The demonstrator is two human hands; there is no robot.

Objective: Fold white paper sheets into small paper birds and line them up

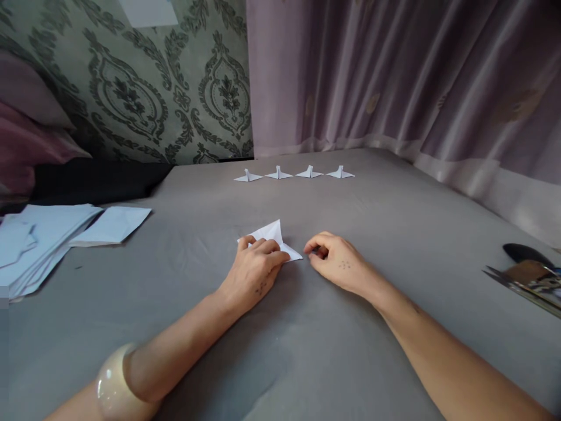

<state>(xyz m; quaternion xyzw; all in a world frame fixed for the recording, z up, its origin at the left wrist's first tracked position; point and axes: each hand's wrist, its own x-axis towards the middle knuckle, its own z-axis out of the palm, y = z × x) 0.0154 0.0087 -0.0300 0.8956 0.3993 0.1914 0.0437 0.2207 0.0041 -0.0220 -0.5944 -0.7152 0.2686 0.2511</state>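
My left hand [262,260] rests on a folded white paper [272,231], fingers and thumb closed over its near side. One pointed flap of the paper stands up behind the fingers, and another corner reaches out to the right. The fingers hide the middle of the piece. Just right of that corner is my right hand [336,261], its fingers curled in toward the thumb. A small gap seems to separate it from the paper, and nothing shows in its grasp.
Several small folded paper figures [278,173] stand in a row at the back of the grey surface [197,193]. A stack of white sheets [48,234] and a folded sheet [111,225] lie at left. Scissors [517,283] and other items lie at far right, by the curtain [394,70].
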